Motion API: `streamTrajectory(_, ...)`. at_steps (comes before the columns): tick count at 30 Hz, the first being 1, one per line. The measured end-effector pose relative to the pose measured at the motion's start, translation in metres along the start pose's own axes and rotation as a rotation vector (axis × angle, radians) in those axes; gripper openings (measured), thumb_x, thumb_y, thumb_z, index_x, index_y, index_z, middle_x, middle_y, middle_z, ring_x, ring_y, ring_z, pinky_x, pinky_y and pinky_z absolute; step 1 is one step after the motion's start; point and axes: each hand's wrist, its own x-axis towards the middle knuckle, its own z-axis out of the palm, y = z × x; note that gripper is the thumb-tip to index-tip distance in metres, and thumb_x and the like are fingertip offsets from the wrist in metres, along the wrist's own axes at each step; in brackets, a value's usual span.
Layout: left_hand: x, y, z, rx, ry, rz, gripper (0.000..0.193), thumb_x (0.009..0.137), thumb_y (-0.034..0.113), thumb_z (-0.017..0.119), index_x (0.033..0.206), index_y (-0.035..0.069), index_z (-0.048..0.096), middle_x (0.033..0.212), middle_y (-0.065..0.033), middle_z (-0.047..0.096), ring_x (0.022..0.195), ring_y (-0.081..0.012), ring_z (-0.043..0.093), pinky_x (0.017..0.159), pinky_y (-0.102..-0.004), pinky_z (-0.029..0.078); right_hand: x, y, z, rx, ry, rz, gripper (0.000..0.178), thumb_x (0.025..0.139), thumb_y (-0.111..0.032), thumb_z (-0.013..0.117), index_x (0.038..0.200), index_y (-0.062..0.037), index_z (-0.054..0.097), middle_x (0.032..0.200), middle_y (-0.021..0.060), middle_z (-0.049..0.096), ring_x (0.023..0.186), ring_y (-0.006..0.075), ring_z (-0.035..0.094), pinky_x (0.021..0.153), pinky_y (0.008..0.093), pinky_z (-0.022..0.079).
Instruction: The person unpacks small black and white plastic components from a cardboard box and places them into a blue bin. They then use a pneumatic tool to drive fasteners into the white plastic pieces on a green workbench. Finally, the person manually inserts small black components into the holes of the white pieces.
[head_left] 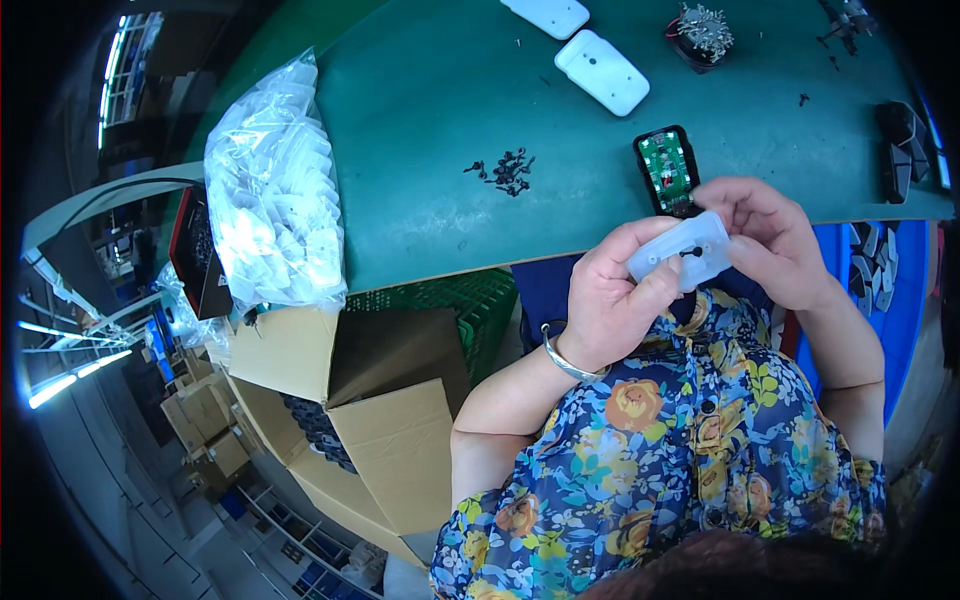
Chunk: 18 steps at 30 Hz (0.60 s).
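Observation:
My left hand [615,300] grips a translucent white plastic cover [708,262] above the table's near edge, its thumb lying across the face. A small black piece [692,251] sits at an opening in that cover. Curled fingers of my right hand [775,245] meet the cover's right end, with the thumb against its edge; the far fingertips are partly hidden. Just beyond my hands, a black housing [684,136] lies with its green circuit board [668,170] showing. Two more white covers [603,75] rest farther back.
Small black parts [507,172] form a loose pile on the green table [420,110]. A round dark holder with many screws [703,38] stands at the back. At left are a clear bag of white covers [275,200] and an open carton [395,440]; a blue bin [905,330] is at right.

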Motion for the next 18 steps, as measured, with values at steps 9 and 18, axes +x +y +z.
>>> streamTrajectory(9,0.025,-0.002,0.026,-0.267,-0.159,-0.008,0.031,0.087,0.010,0.052,0.116,0.000,0.047,0.099,-0.0060,0.056,0.081,-0.0107,0.056,0.068,-0.0244,0.048,0.004,0.024,0.024,0.256,0.265,-0.187,0.053,0.093,-0.038,0.033,0.127,0.0031,0.030,0.113,0.0173,0.051,0.106,0.0216,0.050,0.092,0.0330,0.038)
streamTrajectory(18,0.025,0.006,-0.013,1.220,0.174,0.615,0.083,0.056,0.020,0.080,0.124,-0.002,0.037,0.122,-0.0198,0.041,0.106,-0.0328,0.047,0.086,-0.0386,0.041,0.013,0.028,-0.002,0.630,0.367,-0.170,0.045,0.095,-0.030,0.030,0.122,0.0039,0.037,0.111,0.0174,0.053,0.103,0.0241,0.053,0.090,0.0337,0.042)
